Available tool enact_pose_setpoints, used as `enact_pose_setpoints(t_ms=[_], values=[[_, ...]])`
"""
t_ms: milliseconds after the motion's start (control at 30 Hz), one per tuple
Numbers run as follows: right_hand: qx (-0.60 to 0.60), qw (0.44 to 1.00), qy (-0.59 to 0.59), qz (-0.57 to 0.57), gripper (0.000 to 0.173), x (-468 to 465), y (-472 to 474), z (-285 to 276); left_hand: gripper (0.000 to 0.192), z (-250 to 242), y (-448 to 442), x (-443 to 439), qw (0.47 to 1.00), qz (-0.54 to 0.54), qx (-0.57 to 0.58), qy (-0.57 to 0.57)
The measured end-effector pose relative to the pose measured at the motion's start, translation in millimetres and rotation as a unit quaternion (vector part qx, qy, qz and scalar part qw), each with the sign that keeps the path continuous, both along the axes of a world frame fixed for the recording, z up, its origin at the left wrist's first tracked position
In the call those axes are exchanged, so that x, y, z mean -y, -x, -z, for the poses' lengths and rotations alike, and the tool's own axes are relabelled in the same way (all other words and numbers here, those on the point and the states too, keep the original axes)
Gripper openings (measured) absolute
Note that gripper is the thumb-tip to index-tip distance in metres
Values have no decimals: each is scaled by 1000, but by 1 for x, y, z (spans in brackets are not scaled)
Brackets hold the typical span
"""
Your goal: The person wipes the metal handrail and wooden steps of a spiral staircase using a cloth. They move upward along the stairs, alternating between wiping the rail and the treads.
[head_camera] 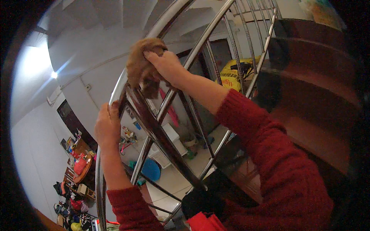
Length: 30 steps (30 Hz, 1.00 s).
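A metal stair handrail [116,91] curves up from the bottom left to the top centre. My left hand [108,124] is closed around it at centre left. Higher up, my right hand [166,65] grips a brown cloth [141,62] that is draped over the same handrail. Part of the cloth hangs below the rail, and my right fingertips are partly hidden in its folds. Beneath the cloth a thick metal post [162,138] slants down to the stair edge, crossed by a thinner lower rail.
Dark red-brown stairs [312,121] climb at the right, bordered by balusters [237,49]. A yellow sack [231,75] lies beyond them. Below the railing are a blue basin [151,169] and white containers [166,156]. A wooden table [85,171] and piled belongings are at the lower left.
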State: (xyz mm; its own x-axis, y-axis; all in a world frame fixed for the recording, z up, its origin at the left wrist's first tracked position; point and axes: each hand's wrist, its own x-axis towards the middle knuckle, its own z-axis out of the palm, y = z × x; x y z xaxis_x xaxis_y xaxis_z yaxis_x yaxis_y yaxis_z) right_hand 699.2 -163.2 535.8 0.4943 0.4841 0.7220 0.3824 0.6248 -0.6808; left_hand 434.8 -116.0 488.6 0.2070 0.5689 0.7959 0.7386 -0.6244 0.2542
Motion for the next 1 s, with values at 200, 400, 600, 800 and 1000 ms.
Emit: enact_pose_setpoints(t_ms=[200, 400, 600, 800, 1000], values=[[241, 916, -155, 281, 48, 63, -56, 31, 57, -7, -57, 54, 916, 59, -73, -391], [490, 705, -63, 509, 58, 25, -100, 31, 56, -47, -192, 63, 879, 343, -42, -329], [540, 784, -199, 232, 49, 11, -86, 97, 66, 17, -181, 44, 926, 346, -107, -104], [600, 721, -245, 243, 40, 11, -103, 79, 81, 12, -188, 35, 944, 302, -105, -78], [573, 679, -233, 397, 38, 43, -170, 30, 83, -40, -272, 21, 904, 419, -32, -75]])
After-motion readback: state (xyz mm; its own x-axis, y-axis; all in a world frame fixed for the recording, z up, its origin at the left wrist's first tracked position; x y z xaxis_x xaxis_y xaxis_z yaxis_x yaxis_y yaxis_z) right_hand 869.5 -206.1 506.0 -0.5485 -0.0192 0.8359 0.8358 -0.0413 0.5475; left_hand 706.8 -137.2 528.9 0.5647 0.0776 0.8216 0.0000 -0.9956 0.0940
